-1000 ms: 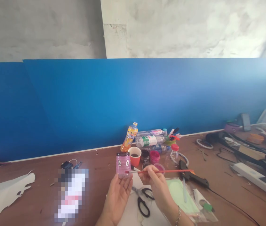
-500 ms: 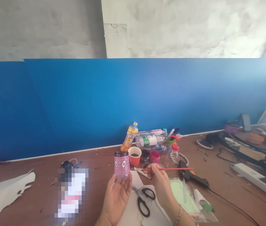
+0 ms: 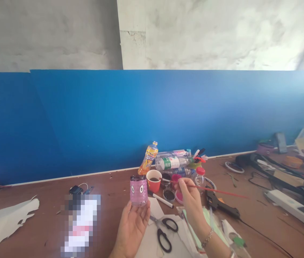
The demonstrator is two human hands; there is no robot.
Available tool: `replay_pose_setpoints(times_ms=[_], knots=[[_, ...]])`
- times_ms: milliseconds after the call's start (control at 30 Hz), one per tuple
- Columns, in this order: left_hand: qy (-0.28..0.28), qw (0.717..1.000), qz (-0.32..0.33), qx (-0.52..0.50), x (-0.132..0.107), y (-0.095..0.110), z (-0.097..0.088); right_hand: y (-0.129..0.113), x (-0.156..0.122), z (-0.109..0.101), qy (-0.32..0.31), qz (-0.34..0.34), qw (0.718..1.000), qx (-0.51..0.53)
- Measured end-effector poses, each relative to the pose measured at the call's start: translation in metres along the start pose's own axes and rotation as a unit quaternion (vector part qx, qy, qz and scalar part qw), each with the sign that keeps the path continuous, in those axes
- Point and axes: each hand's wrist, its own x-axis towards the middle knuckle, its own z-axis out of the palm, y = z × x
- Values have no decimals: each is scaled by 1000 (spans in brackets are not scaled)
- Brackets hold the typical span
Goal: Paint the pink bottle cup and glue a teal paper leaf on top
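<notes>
My left hand (image 3: 134, 224) holds up a pink-purple painted piece of plastic bottle (image 3: 138, 196) with two paper eyes and a black rim, resting it on the fingertips. In my right hand (image 3: 191, 199) a thin red paintbrush (image 3: 216, 191) is pinched, its bristle end pointing left over the paint pots. A paper cup (image 3: 154, 183) of dark liquid stands just right of the painted piece. Close to the brush are a black paint pot (image 3: 166, 178) and a magenta paint pot (image 3: 176, 178). Black-handled scissors (image 3: 164, 234) lie on white paper between my forearms.
Plastic bottles (image 3: 173, 162) lie at the back beside an upright orange drink bottle (image 3: 148, 157). A glue gun (image 3: 222, 204) with its cord, and a white power strip (image 3: 294, 211), lie to the right. Cut white paper (image 3: 6, 224) is at far left.
My right hand has lifted and moved slightly right, taking the brush tip from beside the painted piece to over the paint pots. My left hand stays nearly in place.
</notes>
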Motion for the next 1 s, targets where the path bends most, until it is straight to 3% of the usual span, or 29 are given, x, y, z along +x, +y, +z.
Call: replay_pose_setpoints(times_ms=[100, 267, 367, 567, 700, 800, 1000], knots=[[1, 1000, 2, 10, 2, -2, -3, -12, 30, 13, -81, -75, 970, -217], [-10, 1000, 14, 14, 5, -1, -6, -25, 61, 43, -138, -75, 942, -296], [-25, 1000, 12, 8, 6, 1, -7, -21, 57, 40, -120, -76, 933, -330], [-29, 1000, 0, 10, 8, -2, -7, 0, 30, 12, -99, -66, 913, -389], [-32, 999, 2, 18, 8, -4, -7, -11, 24, 29, -143, -148, 899, -388], [-28, 999, 9, 17, 7, -2, -8, -28, 30, 50, -176, -223, 841, -460], [-36, 999, 13, 19, 7, 1, -7, -40, 46, 56, -125, -212, 824, -510]])
